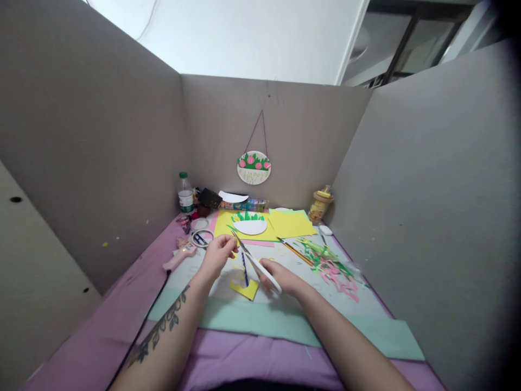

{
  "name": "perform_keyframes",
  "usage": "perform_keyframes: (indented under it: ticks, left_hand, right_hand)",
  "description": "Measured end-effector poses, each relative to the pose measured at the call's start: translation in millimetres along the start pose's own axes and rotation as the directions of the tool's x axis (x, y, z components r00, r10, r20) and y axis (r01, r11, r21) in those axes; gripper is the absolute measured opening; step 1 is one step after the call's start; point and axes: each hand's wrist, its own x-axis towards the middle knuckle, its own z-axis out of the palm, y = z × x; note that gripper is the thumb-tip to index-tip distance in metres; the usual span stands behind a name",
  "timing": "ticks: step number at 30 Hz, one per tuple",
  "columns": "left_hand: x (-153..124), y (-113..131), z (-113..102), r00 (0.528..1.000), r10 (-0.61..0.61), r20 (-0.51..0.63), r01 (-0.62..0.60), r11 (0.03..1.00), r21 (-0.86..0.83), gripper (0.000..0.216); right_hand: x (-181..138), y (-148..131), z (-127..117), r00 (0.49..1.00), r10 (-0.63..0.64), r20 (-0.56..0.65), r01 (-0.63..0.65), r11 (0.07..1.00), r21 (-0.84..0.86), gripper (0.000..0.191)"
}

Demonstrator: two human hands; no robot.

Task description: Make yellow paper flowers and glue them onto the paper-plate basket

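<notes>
My right hand (277, 276) grips a pair of scissors (256, 264) with white handles; the blades point up and left toward my other hand. My left hand (222, 251) is pinched just left of the blade tips, with a small bit of yellow paper (234, 254) at its fingertips, mostly hidden. Below the scissors lies a yellow paper offcut (249, 291) with a curved notch. A dark blue pen (245, 270) stretches above it. Beyond my hands, a white half-round plate (250, 226) with green paper leaves rests on yellow sheets (291, 224).
Green and pink scraps (334, 269) lie right, beside a pencil (299, 253). At left are a tape roll (202, 238) and a pink corded glue gun (179, 258). A bottle (185, 194) and a yellow cup (320, 205) stand behind. A flower plaque (254, 168) hangs on the grey partition.
</notes>
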Motion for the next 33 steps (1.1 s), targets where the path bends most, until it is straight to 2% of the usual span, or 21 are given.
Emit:
perform_keyframes:
  ticks: [16,33]
  left_hand:
    - [-0.8,3.1,-3.2,1.0,0.008,0.02,-0.009,0.998,0.056,0.022]
    - [1.1,2.9,-9.9,0.996,0.011,0.089,-0.023,0.991,0.131,0.022]
  right_hand:
    - [-1.8,-3.7,-4.6,1.0,0.006,0.004,-0.006,0.999,-0.032,0.019]
    - [-2.4,-2.1,-8.8,0.998,0.053,0.031,-0.055,0.997,0.058,0.021]
